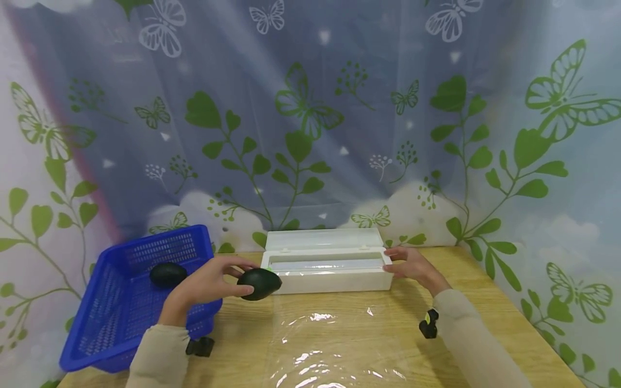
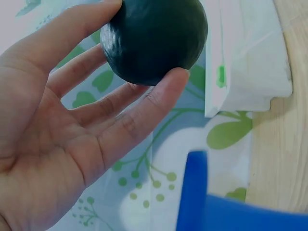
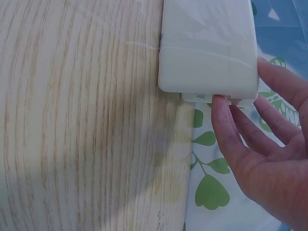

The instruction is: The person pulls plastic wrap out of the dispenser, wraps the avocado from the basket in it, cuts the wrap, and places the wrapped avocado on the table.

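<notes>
A dark green avocado is held in my left hand, between thumb and fingertips, just left of the cling film dispenser. In the left wrist view the avocado sits at the fingertips, away from the palm. The white cling film dispenser has its lid raised at the back, and a film roll shows inside. My right hand grips its right end; in the right wrist view the thumb and fingers are at the end of the dispenser. Clear cling film spreads from the dispenser over the table toward me.
A blue plastic basket stands at the left, with another avocado inside. The wooden table meets a curtain printed with leaves and butterflies behind the dispenser. Black cameras are strapped at both wrists.
</notes>
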### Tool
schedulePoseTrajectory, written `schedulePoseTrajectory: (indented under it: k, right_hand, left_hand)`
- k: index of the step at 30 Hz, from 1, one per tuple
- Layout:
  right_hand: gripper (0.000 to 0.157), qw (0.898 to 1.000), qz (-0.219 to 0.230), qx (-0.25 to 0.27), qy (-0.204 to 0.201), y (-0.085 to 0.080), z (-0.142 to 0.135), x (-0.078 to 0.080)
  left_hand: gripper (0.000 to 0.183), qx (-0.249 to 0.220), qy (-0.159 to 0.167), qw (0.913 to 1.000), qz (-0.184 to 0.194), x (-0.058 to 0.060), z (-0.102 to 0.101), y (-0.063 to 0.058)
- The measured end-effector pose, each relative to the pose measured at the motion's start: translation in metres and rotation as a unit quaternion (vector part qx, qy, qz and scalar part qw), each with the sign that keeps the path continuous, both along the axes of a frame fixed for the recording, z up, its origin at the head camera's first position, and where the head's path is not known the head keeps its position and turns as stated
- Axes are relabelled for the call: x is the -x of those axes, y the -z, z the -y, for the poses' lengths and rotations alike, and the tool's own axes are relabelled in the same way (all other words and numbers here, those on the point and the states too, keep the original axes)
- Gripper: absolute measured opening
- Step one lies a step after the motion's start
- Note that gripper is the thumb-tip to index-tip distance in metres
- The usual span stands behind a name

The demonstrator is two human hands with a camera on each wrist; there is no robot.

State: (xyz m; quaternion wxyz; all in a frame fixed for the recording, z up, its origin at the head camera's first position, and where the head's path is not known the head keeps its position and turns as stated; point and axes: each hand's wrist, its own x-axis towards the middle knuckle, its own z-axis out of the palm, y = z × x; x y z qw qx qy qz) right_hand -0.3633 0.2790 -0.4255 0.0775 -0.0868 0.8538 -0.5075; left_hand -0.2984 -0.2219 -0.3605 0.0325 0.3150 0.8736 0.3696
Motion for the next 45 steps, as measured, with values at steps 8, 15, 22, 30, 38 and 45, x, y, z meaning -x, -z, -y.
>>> schedulePoseTrajectory:
  k: [8, 15, 22, 30, 38, 45]
  right_hand:
    - [0.061, 1.0, -0.001, 0.003, -0.003, 0.001, -0.002, 0.001]
    - [0.062, 1.0, 0.01, 0.008, -0.005, -0.002, -0.001, -0.001]
    - [0.062, 1.0, 0.007, 0.007, -0.007, -0.002, -0.001, -0.002]
    - [0.062, 1.0, 0.004, 0.007, -0.008, 0.0, -0.001, -0.001]
    - [0.063, 1.0, 0.004, 0.002, -0.007, 0.001, -0.002, 0.002]
    - [0.062, 1.0, 0.005, 0.008, -0.009, 0.001, -0.003, 0.001]
  left_hand:
    - [0.045, -0.003, 0.035, 0.9993, 0.014, 0.005, -0.019, 0.008]
    - [0.044, -0.003, 0.026, 0.9994, 0.024, 0.005, -0.032, 0.011]
    - [0.044, -0.009, 0.039, 0.9985, 0.036, 0.005, -0.046, 0.012]
    - [0.044, -0.013, 0.058, 0.9977, 0.033, 0.005, -0.058, 0.015]
    - [0.043, -0.019, 0.078, 0.9951, 0.056, 0.006, -0.072, 0.025]
    - [0.042, -0.017, 0.097, 0.9926, 0.07, 0.007, -0.089, 0.035]
